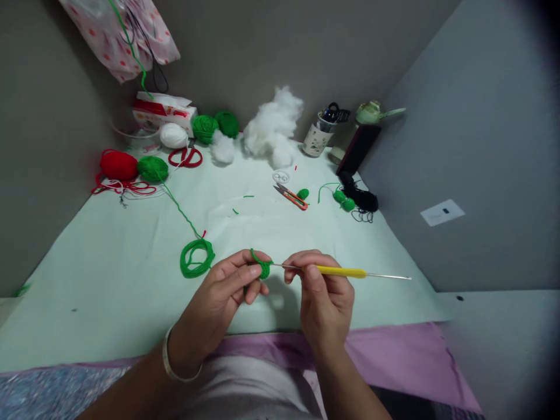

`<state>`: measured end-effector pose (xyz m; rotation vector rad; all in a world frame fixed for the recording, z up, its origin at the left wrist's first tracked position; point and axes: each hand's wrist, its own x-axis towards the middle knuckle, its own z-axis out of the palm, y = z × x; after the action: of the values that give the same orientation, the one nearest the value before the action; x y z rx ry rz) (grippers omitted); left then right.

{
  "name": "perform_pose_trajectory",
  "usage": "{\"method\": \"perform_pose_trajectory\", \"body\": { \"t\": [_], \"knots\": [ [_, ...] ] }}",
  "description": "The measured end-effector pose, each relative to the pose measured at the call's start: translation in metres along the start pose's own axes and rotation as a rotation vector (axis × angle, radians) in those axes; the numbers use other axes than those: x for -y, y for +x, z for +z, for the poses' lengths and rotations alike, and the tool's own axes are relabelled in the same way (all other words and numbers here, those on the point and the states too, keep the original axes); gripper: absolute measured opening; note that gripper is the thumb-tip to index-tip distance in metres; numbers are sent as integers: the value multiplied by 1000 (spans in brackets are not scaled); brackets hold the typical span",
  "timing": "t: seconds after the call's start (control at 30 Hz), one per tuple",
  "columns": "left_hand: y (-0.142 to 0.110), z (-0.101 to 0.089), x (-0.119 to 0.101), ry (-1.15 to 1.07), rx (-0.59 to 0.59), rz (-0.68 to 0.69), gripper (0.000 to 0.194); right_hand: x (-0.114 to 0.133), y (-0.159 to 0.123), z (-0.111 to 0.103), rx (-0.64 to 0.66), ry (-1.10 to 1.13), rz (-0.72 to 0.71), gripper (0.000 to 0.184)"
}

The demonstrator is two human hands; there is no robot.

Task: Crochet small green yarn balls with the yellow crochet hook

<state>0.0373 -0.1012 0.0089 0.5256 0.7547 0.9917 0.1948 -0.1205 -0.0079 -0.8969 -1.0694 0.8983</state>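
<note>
My left hand (221, 297) pinches a small green crocheted piece (263, 268) between thumb and fingers, just above the near edge of the pale green table (109, 274). My right hand (321, 294) grips a crochet hook with a yellow handle (341, 271); its metal tip pokes into the green piece. A strand of green yarn runs from the piece past a loose coil of green yarn (196, 258) to a green yarn ball (153, 168) at the far left.
At the back lie a red yarn ball (118, 164), a white ball (173, 135), two more green balls (216, 126), red scissors (186, 156), white stuffing (272, 128), a cup of tools (317, 137). Orange snips (291, 196) and small green pieces (344, 201) lie mid-table.
</note>
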Motion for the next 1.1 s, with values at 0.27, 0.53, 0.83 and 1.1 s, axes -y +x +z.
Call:
{"method": "perform_pose_trajectory", "body": {
  "t": [0.27, 0.53, 0.83, 1.1],
  "knots": [
    [0, 0, 1, 5, 2, 7, 7, 0, 0, -1, 0, -9, 14, 18],
    [-1, -2, 2, 61, 69, 22, 8, 1, -2, 3, 15, -134, -91, 19],
    [1, -3, 4, 172, 15, 80, 31, -3, -1, 4, 64, 27, 22, 17],
    [-2, -2, 1, 230, -43, 87, 31, 2, 8, 2, 58, 141, 137, 20]
  ]
}}
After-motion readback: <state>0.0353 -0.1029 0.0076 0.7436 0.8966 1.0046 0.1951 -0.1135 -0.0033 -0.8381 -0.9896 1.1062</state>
